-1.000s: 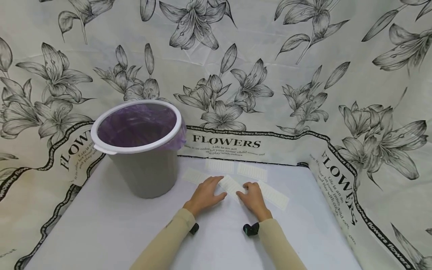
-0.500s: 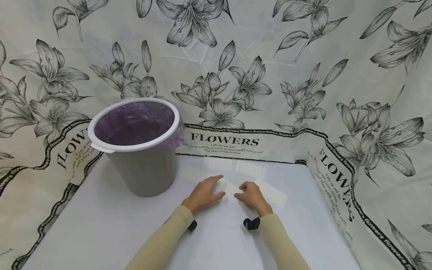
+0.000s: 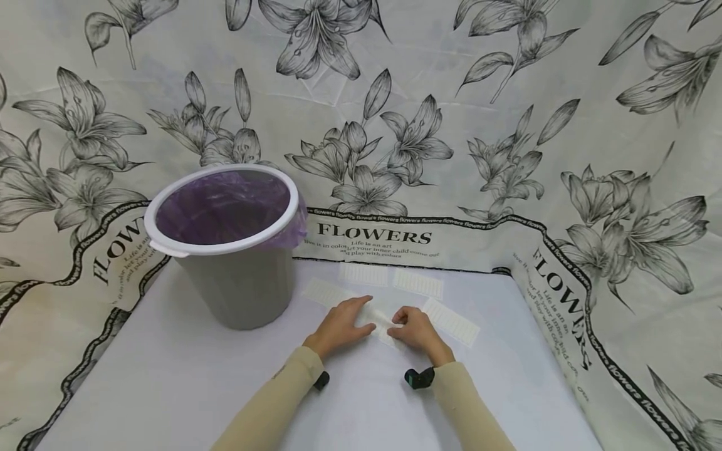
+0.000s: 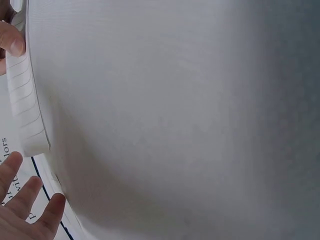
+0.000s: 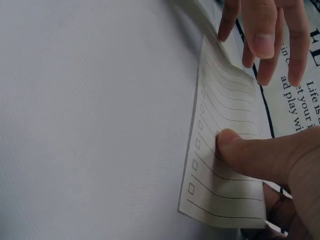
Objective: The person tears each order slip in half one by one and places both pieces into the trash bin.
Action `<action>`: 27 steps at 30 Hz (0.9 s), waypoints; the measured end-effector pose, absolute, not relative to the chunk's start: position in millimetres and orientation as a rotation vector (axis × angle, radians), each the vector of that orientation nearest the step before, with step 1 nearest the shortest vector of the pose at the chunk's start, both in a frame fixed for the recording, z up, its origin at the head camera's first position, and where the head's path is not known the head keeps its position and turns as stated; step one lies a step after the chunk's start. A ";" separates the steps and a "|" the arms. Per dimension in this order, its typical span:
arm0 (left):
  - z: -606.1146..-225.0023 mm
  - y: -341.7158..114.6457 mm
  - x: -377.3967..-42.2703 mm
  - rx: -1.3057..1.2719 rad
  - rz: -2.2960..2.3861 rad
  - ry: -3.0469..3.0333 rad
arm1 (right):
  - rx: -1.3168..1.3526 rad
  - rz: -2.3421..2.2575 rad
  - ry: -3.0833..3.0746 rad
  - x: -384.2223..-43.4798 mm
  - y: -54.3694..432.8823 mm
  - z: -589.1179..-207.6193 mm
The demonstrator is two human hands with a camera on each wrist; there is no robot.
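Observation:
A narrow white checklist sheet (image 3: 381,323), with ruled lines and a column of small boxes, is between my hands in the head view. My right hand (image 3: 420,332) pinches it; in the right wrist view the thumb (image 5: 245,150) presses on its lined face, fingers behind. There the sheet (image 5: 225,170) bends along its length. My left hand (image 3: 341,324) is at the sheet's other end with its fingers spread. Seen in the left wrist view, the left fingertips (image 4: 32,185) are just by the sheet's end (image 4: 27,110); whether they touch it I cannot tell.
Several similar lined sheets lie beyond the hands, one at the left (image 3: 324,292), two at the back (image 3: 363,274), one at the right (image 3: 452,321). A grey bin (image 3: 242,288) with a white rim and purple liner stands at the left. Flower-printed cloth (image 3: 383,238) walls the white table (image 3: 366,407).
My right hand has shifted slightly left, toward the left hand, and its fingers have drawn in on the sheet, which now looks creased. The left hand stays nearly in place.

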State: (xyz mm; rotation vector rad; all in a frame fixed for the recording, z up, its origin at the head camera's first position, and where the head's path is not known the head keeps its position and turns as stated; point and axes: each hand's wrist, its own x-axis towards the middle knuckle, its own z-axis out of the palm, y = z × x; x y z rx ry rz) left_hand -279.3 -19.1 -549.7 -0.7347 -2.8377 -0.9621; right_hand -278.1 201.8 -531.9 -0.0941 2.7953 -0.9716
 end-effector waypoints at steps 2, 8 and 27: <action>-550.1 -18.2 -278.7 -0.731 -0.966 -2.840 | -0.128 -1.003 2.791 -275.9 201.7 -532.8; -550.4 -16.4 -277.4 -0.722 -0.964 -2.832 | -0.188 -1.097 2.786 -272.2 203.7 -537.4; -543.2 -20.2 -269.0 -0.777 -0.984 -2.819 | -0.395 -1.190 2.822 -257.5 200.6 -534.1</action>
